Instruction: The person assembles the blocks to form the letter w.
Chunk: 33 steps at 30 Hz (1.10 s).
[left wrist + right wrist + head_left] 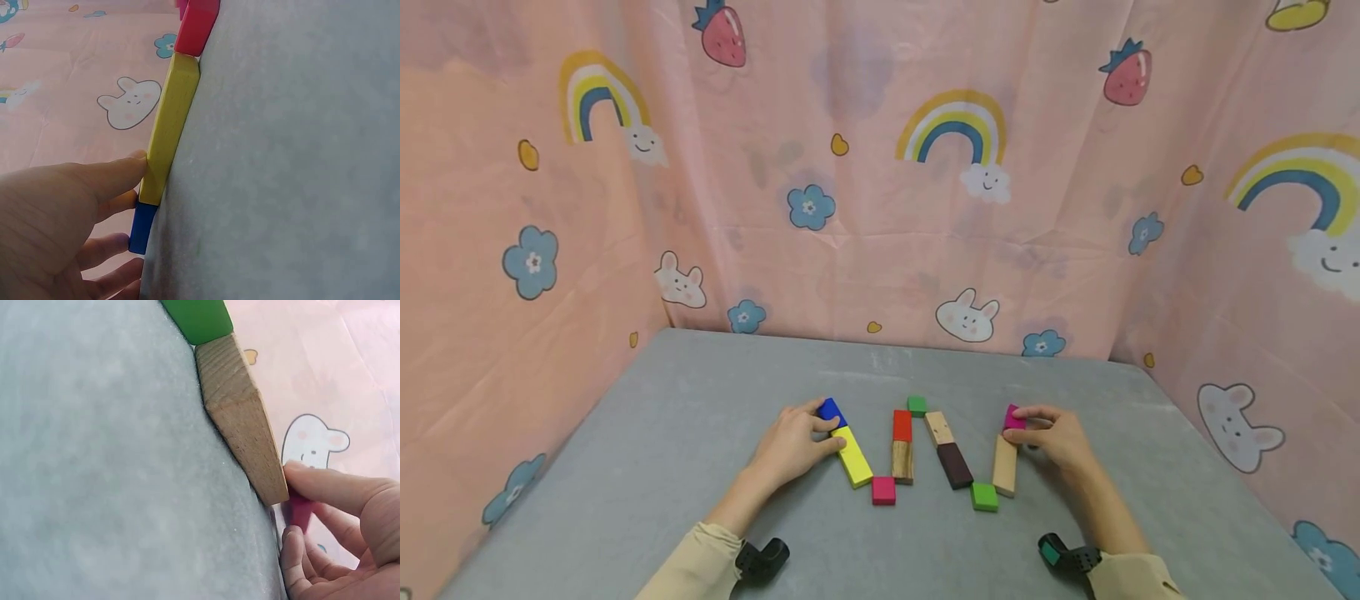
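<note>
Wooden blocks form a zigzag on the grey table. My left hand lies at its left end, fingertips touching the blue block and thumb against the yellow block. At the right end my right hand pinches a magenta block between thumb and fingers, at the far end of a pale wooden block. In the right wrist view the fingers partly hide the magenta block. The yellow block meets a red-pink block in the left wrist view.
Between the hands lie a pink block, a red block, a striped wooden block, a green block, a light block, a dark brown block and another green block. A patterned pink curtain surrounds the table.
</note>
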Tool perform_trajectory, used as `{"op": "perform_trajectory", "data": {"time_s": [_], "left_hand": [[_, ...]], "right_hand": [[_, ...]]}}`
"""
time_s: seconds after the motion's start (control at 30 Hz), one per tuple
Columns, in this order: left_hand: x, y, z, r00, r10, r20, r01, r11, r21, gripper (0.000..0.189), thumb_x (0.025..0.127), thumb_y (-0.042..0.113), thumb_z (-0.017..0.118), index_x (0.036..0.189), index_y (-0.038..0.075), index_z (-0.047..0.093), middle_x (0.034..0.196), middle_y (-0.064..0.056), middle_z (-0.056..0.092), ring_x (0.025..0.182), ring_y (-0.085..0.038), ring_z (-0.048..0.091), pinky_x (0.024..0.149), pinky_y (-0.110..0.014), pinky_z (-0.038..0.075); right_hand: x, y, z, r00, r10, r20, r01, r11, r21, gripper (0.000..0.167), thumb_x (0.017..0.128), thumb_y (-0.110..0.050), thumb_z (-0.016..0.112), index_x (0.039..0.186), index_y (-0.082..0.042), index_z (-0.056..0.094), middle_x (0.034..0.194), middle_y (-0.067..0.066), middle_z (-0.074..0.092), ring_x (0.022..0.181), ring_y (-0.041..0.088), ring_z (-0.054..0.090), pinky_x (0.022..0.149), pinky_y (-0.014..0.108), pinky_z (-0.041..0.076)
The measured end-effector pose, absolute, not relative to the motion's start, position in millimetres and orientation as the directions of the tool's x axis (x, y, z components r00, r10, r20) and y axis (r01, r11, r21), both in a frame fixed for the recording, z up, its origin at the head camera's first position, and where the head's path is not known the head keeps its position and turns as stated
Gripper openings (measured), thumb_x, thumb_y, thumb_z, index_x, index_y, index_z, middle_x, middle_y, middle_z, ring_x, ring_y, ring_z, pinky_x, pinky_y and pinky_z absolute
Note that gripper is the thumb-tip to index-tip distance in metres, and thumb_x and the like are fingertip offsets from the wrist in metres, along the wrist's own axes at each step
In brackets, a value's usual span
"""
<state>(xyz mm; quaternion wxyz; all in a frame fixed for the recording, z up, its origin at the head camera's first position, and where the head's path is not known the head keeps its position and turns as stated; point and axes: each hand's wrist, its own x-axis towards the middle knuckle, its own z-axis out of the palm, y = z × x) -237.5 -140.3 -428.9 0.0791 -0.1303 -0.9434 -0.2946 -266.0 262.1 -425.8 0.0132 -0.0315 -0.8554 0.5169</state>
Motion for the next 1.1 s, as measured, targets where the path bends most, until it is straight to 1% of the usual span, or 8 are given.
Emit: {"op": "perform_trajectory", "data": {"time_s": [0.23, 0.4, 0.57, 0.63, 0.8, 0.83, 1.0, 1.1], "left_hand": [[-237.2, -140.3, -429.6, -0.953, 0.200, 0.228, 0.293, 0.795, 0.531, 0.041, 0.087, 0.037, 0.076, 0.118, 0.012, 0.073, 0.143, -0.012, 0.051, 0.121, -0.037, 0.049, 0.093, -0.052, 0.045], [-236.9, -140.5, -430.1, -0.953, 0.198, 0.229, 0.292, 0.796, 0.530, 0.041, 0.087, 0.037, 0.076, 0.118, 0.012, 0.074, 0.143, -0.012, 0.051, 0.120, -0.037, 0.049, 0.093, -0.052, 0.045], [-237.7, -140.1, -430.4, -0.953, 0.193, 0.233, 0.291, 0.794, 0.533, 0.041, 0.086, 0.037, 0.076, 0.118, 0.012, 0.074, 0.143, -0.012, 0.051, 0.120, -0.037, 0.049, 0.093, -0.051, 0.045], [-238.1, -139.5, -430.0, -0.953, 0.192, 0.234, 0.291, 0.794, 0.534, 0.041, 0.086, 0.037, 0.076, 0.118, 0.012, 0.074, 0.143, -0.012, 0.051, 0.121, -0.037, 0.049, 0.093, -0.052, 0.045], [-239.2, -137.6, -428.2, -0.951, 0.187, 0.248, 0.296, 0.787, 0.541, 0.040, 0.086, 0.034, 0.077, 0.118, 0.011, 0.074, 0.143, -0.015, 0.050, 0.126, -0.041, 0.046, 0.097, -0.054, 0.042], [-239.4, -137.4, -428.0, -0.950, 0.184, 0.252, 0.297, 0.785, 0.544, 0.040, 0.086, 0.034, 0.077, 0.117, 0.010, 0.074, 0.143, -0.016, 0.050, 0.127, -0.042, 0.046, 0.098, -0.055, 0.042], [-237.3, -136.3, -427.8, -0.948, 0.178, 0.264, 0.300, 0.776, 0.555, 0.037, 0.087, 0.031, 0.076, 0.117, 0.010, 0.074, 0.143, -0.017, 0.049, 0.130, -0.042, 0.044, 0.101, -0.055, 0.039], [-236.0, -134.9, -427.8, -0.946, 0.174, 0.274, 0.305, 0.767, 0.565, 0.036, 0.090, 0.030, 0.074, 0.120, 0.010, 0.073, 0.143, -0.018, 0.049, 0.130, -0.041, 0.044, 0.102, -0.054, 0.039]], "right_hand": [[-267.1, 263.0, -429.1, -0.999, 0.047, -0.018, 0.039, 0.493, -0.869, 0.040, 0.084, -0.019, 0.080, 0.115, 0.004, 0.069, 0.135, 0.026, 0.050, 0.109, 0.034, 0.050, 0.087, 0.046, 0.035], [-267.2, 263.1, -429.2, -0.998, 0.044, -0.039, 0.056, 0.487, -0.872, 0.039, 0.085, -0.018, 0.079, 0.115, 0.004, 0.069, 0.138, 0.026, 0.047, 0.112, 0.036, 0.048, 0.090, 0.049, 0.034], [-267.3, 264.2, -427.5, -0.998, 0.028, -0.053, 0.060, 0.458, -0.887, 0.040, 0.086, -0.017, 0.078, 0.117, 0.005, 0.067, 0.142, 0.026, 0.044, 0.121, 0.038, 0.045, 0.098, 0.058, 0.030], [-267.2, 265.0, -426.2, -0.998, 0.024, -0.056, 0.061, 0.456, -0.888, 0.041, 0.087, -0.018, 0.077, 0.119, 0.005, 0.066, 0.144, 0.026, 0.043, 0.120, 0.038, 0.046, 0.099, 0.057, 0.031], [-265.3, 265.0, -416.9, -0.998, 0.043, -0.050, 0.065, 0.483, -0.873, 0.045, 0.092, -0.027, 0.071, 0.125, 0.002, 0.063, 0.144, 0.023, 0.040, 0.108, 0.034, 0.053, 0.089, 0.044, 0.045], [-264.5, 264.2, -413.7, -0.998, 0.045, -0.045, 0.061, 0.484, -0.873, 0.045, 0.093, -0.028, 0.070, 0.126, 0.002, 0.062, 0.144, 0.023, 0.039, 0.109, 0.033, 0.052, 0.089, 0.043, 0.046], [-258.4, 254.6, -394.9, -0.999, 0.044, -0.007, 0.028, 0.480, -0.877, 0.044, 0.096, -0.026, 0.065, 0.127, 0.004, 0.061, 0.146, 0.023, 0.037, 0.121, 0.038, 0.046, 0.097, 0.050, 0.045], [-254.2, 246.9, -383.0, -0.999, 0.046, 0.002, 0.020, 0.477, -0.879, 0.042, 0.097, -0.026, 0.064, 0.126, 0.003, 0.062, 0.147, 0.022, 0.038, 0.121, 0.039, 0.046, 0.100, 0.052, 0.042]]}}
